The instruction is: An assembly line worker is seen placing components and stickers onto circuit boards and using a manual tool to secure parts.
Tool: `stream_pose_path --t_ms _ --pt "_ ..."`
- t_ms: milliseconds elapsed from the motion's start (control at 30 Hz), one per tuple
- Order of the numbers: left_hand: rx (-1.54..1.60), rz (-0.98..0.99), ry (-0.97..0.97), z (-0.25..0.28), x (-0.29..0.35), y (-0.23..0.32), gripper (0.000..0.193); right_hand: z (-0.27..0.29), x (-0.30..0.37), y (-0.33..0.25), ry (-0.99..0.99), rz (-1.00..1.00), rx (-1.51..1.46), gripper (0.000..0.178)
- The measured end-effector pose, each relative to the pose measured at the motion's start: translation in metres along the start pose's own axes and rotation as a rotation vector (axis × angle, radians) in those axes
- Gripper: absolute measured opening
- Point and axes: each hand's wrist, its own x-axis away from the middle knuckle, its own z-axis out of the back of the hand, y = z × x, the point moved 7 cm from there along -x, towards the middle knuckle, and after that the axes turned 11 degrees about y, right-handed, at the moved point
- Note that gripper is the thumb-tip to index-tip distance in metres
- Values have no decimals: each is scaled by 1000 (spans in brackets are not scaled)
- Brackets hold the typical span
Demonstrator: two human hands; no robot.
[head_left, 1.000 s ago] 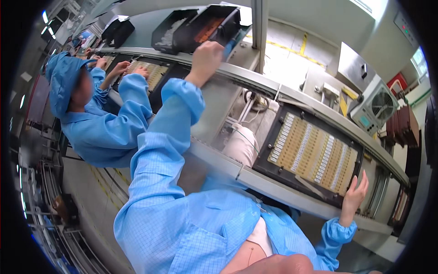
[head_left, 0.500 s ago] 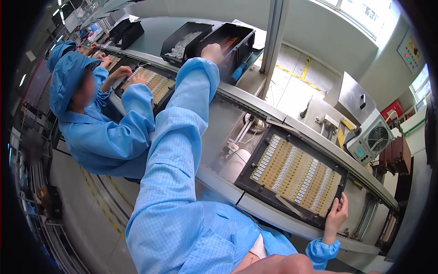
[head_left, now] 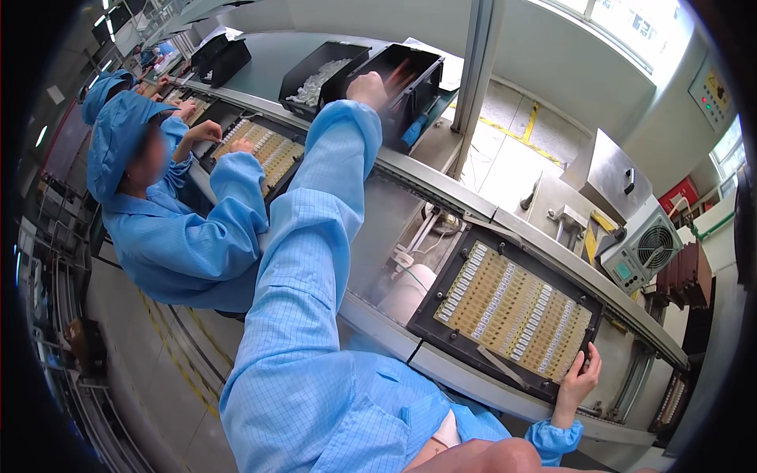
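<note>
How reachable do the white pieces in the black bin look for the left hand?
Probably yes: the left hand is close by, and nothing visible covers the white pieces in their open bin.

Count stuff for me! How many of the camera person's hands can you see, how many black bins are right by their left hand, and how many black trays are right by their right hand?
Hands: 2 (left hand, right hand)
Black bins: 2 (left bin, right bin)
Black trays: 1 (tray)
Total: 5
</note>
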Motion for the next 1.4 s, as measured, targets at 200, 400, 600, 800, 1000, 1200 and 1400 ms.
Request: stream_pose_path --t_ms 200,400,600,800,1000,1200,1400 --pt "153 27 -239 2 17 6 34 1 2 3 10 31 40 28" --pt "188 -42 -289 7 10 -4 34 -1 2 2 14 38 46 28" --pt "-88 -107 -20 26 7 8 27 1 0 -4 43 25 56 27" --pt "119 -272 214 26 10 13 25 1 0 4 50 76 116 28" --pt "248 -224 -147 15 7 20 26 1 0 8 64 48 105 26" --pt "71 -318 -146 40 7 26 22 1 -2 0 67 62 118 26" --pt "379 -50 -345 26 8 4 20 3 -1 -8 56 63 151 26"
